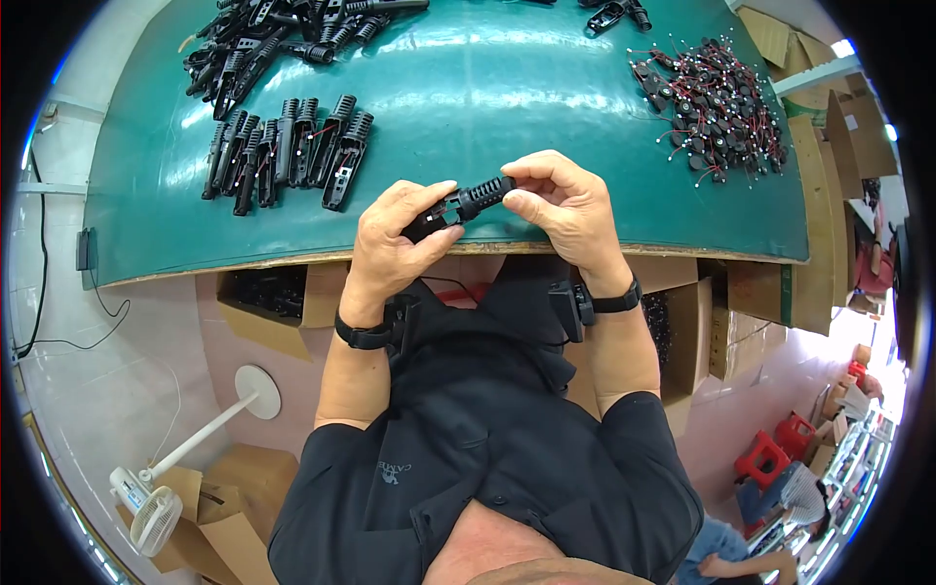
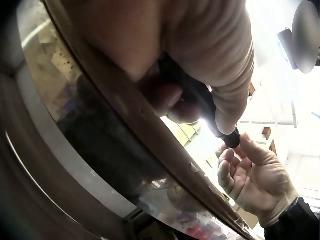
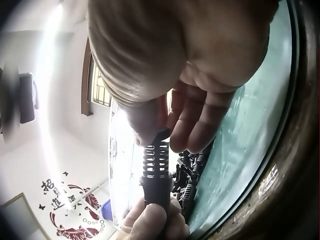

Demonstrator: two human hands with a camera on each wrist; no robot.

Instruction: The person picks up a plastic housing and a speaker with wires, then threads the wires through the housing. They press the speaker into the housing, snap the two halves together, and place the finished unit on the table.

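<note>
A black plastic housing (image 1: 480, 198) with a ribbed, slotted barrel is held over the near edge of the green table. My left hand (image 1: 395, 232) grips its wider handle part between thumb and fingers. At the slotted end, my right hand (image 1: 573, 207) pinches the tip with thumb and forefinger. From the right wrist view, the slots of the barrel (image 3: 156, 160) show plainly, with the left thumb lying along the lower body. In the left wrist view the left hand covers most of the housing.
Several similar open housings (image 1: 292, 146) lie in a row at the left, with a larger pile (image 1: 263, 49) behind. Small round black parts with red wires (image 1: 717, 107) are heaped at the right. Below the table edge (image 1: 468, 255) stand cardboard boxes (image 1: 258, 331).
</note>
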